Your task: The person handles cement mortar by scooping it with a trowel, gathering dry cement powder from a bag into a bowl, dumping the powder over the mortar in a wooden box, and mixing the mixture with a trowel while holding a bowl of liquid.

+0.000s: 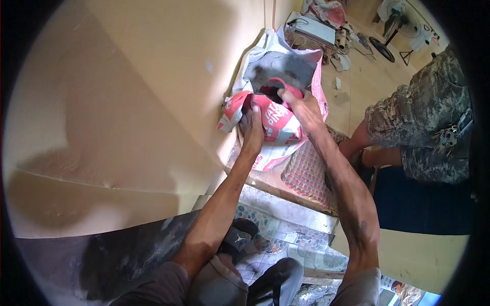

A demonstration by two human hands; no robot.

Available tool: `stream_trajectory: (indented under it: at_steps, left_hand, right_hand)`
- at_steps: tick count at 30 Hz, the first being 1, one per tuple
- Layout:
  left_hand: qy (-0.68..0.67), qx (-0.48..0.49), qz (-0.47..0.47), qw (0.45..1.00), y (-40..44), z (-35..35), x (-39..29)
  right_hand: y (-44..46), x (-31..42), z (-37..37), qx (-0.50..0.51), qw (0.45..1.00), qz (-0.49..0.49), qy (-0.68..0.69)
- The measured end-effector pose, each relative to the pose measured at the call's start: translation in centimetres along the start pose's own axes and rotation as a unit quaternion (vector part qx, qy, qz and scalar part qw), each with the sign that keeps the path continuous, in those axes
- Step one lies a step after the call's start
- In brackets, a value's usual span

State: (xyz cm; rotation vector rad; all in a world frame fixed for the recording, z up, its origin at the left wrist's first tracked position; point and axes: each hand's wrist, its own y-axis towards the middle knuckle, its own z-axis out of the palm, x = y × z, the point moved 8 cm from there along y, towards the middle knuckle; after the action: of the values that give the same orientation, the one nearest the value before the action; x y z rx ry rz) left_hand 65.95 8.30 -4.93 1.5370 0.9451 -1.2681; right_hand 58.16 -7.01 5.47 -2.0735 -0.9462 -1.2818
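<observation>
Head view, clock centred on frame.
Printed sack: at 1 o'clock, mouth open, red-and-white near side folded outward.
Grey powder: inside the sack, toward 12 o'clock from the container.
Pink-rimmed container: in the sack mouth, dark interior facing up; full shape partly hidden.
Right hand: at 4 to 5 o'clock of the container, fingers bent and clamped on its pink edge.
Left hand: at 7 o'clock of the container, touching the sack's folded lip; cannot tell whether it is closed on the cloth. Hands apart from each other.
Woven mat: between 3 and 4 o'clock, just beside the sack.
Pebble-patterned step: at 5 o'clock.
Dark shoe: at 6 o'clock.
Co-worker: camouflage shorts at 3 o'clock, keys hanging from them.
Fan: toward 2 o'clock, well apart.
Wall: toward 10 o'clock.
</observation>
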Motion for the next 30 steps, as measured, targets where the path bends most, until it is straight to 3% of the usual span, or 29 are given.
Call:
stream_trajectory:
  at_steps: [2, 9, 12, 16, 19, 22, 25, 27, 29, 30]
  left_hand:
    - [-0.02, -0.004, 0.001, 1.0, 0.2, 0.1, 0.0]
    - [-0.084, 0.001, -0.004, 0.996, 0.5, -0.6, -0.4]
    - [-0.1, 0.004, -0.007, 0.995, 0.5, -0.5, -0.2]
    - [-0.115, 0.007, -0.011, 0.993, 0.8, -0.4, -0.2]
    - [-0.125, 0.01, -0.014, 0.992, 0.5, -0.6, -0.1]
    - [-0.135, 0.009, -0.017, 0.991, 0.5, -0.6, -0.3]
    - [-0.128, -0.03, -0.003, 0.991, 1.2, -1.1, -0.9]
    - [-0.124, -0.036, -0.014, 0.992, 0.8, -0.9, -1.3]
    - [-0.132, -0.009, -0.04, 0.99, 0.8, -0.5, -2.1]
    - [-0.203, -0.017, -0.049, 0.978, 1.2, -0.3, 0.1]
  right_hand:
    - [0.6, -0.9, -0.6, -0.063, 0.996, 0.057, -0.033]
    - [0.7, -2.5, 0.1, 0.007, 0.995, 0.035, 0.09]
    - [1.3, -3.6, -0.3, -0.024, 0.992, 0.102, 0.068]
    - [1.0, -3.3, -0.2, 0.014, 0.989, 0.099, 0.108]
    - [0.8, -3.5, -0.1, -0.007, 0.981, 0.095, 0.171]
    - [0.9, -4.3, 0.1, -0.043, 0.962, 0.194, 0.189]
    - [3.2, -5.8, 0.0, -0.113, 0.949, 0.137, 0.259]
    - [4.5, -5.6, -0.9, -0.149, 0.947, 0.137, 0.248]
    - [5.1, -3.8, -3.0, -0.218, 0.973, 0.074, 0.013]
    - [4.3, -2.0, -3.3, -0.168, 0.969, 0.147, -0.102]
